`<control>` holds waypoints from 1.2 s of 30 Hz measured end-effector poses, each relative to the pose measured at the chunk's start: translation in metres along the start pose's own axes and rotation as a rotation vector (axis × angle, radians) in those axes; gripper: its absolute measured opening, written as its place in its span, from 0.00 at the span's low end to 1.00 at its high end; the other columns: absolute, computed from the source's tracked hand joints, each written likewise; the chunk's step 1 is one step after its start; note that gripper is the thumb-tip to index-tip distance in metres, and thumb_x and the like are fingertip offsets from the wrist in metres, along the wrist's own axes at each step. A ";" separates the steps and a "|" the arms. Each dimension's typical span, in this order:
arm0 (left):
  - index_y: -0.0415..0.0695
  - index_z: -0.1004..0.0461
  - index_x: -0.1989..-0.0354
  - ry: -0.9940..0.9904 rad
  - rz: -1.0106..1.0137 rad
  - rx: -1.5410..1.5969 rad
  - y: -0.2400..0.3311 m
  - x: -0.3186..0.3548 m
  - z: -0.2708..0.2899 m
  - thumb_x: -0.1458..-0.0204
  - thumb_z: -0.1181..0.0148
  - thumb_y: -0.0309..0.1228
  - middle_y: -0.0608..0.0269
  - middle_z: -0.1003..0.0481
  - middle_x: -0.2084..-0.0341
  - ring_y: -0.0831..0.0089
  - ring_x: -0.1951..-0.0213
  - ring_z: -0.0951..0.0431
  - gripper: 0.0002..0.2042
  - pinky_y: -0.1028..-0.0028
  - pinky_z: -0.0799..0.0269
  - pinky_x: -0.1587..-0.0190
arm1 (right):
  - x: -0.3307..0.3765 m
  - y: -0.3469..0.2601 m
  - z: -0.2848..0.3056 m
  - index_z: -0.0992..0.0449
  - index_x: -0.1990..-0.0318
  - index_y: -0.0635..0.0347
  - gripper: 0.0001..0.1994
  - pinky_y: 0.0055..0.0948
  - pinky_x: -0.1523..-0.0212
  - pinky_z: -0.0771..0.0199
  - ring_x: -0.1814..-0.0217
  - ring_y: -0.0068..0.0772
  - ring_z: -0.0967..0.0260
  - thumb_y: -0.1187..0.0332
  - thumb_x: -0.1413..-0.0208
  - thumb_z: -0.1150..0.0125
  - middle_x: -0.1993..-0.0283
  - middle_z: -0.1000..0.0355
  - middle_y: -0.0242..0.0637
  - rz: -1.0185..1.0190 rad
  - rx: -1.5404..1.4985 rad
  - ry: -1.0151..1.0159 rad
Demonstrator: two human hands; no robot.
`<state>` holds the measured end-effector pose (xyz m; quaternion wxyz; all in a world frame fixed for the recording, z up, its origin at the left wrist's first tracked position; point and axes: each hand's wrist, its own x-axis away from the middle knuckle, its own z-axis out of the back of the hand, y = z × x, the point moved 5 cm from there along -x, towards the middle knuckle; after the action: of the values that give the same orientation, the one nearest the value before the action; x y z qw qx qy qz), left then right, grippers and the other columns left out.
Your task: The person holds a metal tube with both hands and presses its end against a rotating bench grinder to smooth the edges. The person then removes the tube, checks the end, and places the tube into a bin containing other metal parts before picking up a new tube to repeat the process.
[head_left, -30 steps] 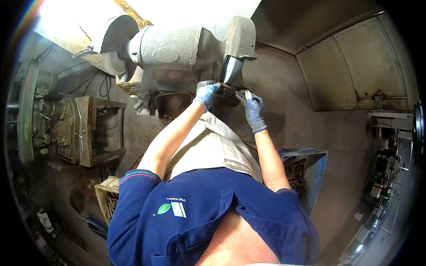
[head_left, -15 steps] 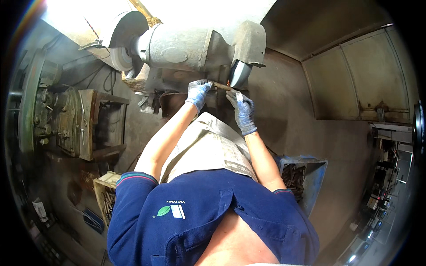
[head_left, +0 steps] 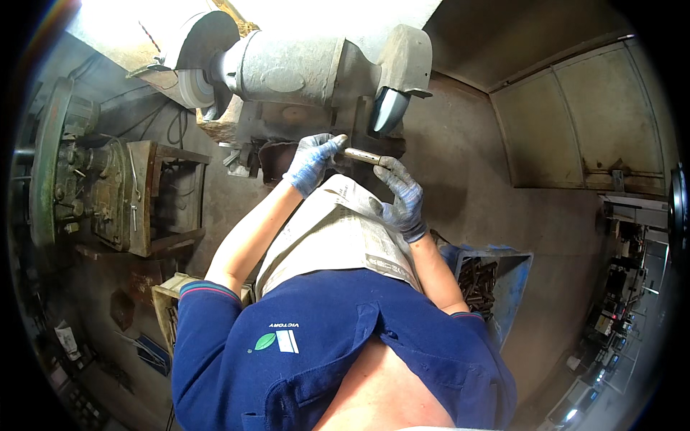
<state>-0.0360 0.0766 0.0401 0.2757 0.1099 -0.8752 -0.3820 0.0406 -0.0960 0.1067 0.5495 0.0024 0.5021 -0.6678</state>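
Note:
A short, shiny metal rod (head_left: pixel 361 156) with dark marks along its side lies nearly level in front of the bench grinder (head_left: pixel 291 68). My left hand (head_left: pixel 310 164), in a blue-grey coated glove, is closed around its left end, thumb and fingers pinching it. My right hand (head_left: pixel 404 194), gloved alike, is at the other end; its fingertips touch the rod there, while the thumb stands apart, lower down. The right grinding wheel (head_left: pixel 390 111) shows beneath its guard, a small gap above and right of the rod. Newspaper (head_left: pixel 338 230) covers my lap.
Another wheel (head_left: pixel 194 87) sits at the grinder's left. A blue crate (head_left: pixel 514 287) holding several metal rods stands by my right arm; a pale bin (head_left: pixel 167 298) is by my left. Green machinery (head_left: pixel 100 187) stands left, metal panels (head_left: pixel 575 129) at the far right.
The rod has come away from the right wheel, toward me, and the sparks are gone. My right hand has moved down and right, its thumb now off the rod.

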 end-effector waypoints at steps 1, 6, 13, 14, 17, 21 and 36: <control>0.40 0.27 0.73 -0.013 -0.003 0.007 -0.005 -0.003 0.002 0.50 0.39 0.31 0.64 0.26 0.81 0.78 0.80 0.26 0.08 0.79 0.27 0.75 | 0.000 0.000 0.002 0.25 0.54 0.62 0.22 0.35 0.46 0.33 0.47 0.46 0.32 0.58 0.54 0.35 0.50 0.31 0.50 0.002 0.002 -0.013; 0.37 0.27 0.70 -0.031 -0.161 -0.136 -0.006 -0.009 0.005 0.49 0.40 0.28 0.65 0.26 0.78 0.79 0.75 0.27 0.06 0.78 0.28 0.69 | 0.007 0.013 0.001 0.26 0.54 0.66 0.17 0.34 0.44 0.34 0.46 0.42 0.33 0.67 0.50 0.38 0.47 0.34 0.47 -0.141 -0.228 0.065; 0.37 0.25 0.69 -0.013 -0.336 -0.373 -0.006 -0.010 -0.009 0.50 0.40 0.25 0.71 0.27 0.79 0.87 0.76 0.33 0.04 0.83 0.36 0.74 | 0.025 0.050 -0.007 0.23 0.58 0.63 0.12 0.31 0.46 0.33 0.47 0.39 0.33 0.77 0.52 0.41 0.54 0.28 0.41 -0.370 -0.399 0.236; 0.37 0.25 0.69 -0.011 -0.352 -0.387 -0.005 -0.010 -0.010 0.50 0.40 0.25 0.71 0.27 0.79 0.87 0.76 0.33 0.04 0.83 0.35 0.74 | 0.025 0.054 -0.006 0.23 0.58 0.63 0.12 0.31 0.46 0.33 0.47 0.39 0.33 0.77 0.52 0.41 0.53 0.28 0.41 -0.349 -0.345 0.225; 0.37 0.25 0.68 -0.009 -0.317 -0.354 -0.010 -0.016 -0.008 0.50 0.41 0.25 0.71 0.26 0.78 0.86 0.76 0.32 0.04 0.83 0.35 0.74 | 0.022 0.053 0.000 0.24 0.57 0.63 0.13 0.32 0.46 0.34 0.47 0.39 0.32 0.78 0.52 0.41 0.52 0.29 0.42 -0.244 -0.137 0.186; 0.37 0.25 0.69 -0.048 -0.190 -0.231 -0.020 -0.033 -0.008 0.48 0.43 0.24 0.69 0.25 0.77 0.85 0.75 0.30 0.03 0.82 0.33 0.73 | 0.013 0.050 0.007 0.23 0.56 0.60 0.14 0.32 0.44 0.35 0.47 0.39 0.32 0.78 0.53 0.41 0.51 0.29 0.40 -0.151 0.061 0.173; 0.37 0.25 0.69 0.133 -0.153 -0.217 -0.048 -0.067 -0.013 0.49 0.42 0.25 0.67 0.25 0.76 0.80 0.74 0.27 0.04 0.79 0.28 0.68 | 0.024 0.116 -0.003 0.22 0.62 0.65 0.07 0.23 0.57 0.31 0.58 0.26 0.29 0.77 0.49 0.40 0.62 0.25 0.38 -0.500 -0.232 0.261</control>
<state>0.0260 0.0631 -0.0141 0.3133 0.1710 -0.7977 -0.4860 0.1147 -0.0990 0.0144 0.2958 -0.0981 0.6262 -0.7147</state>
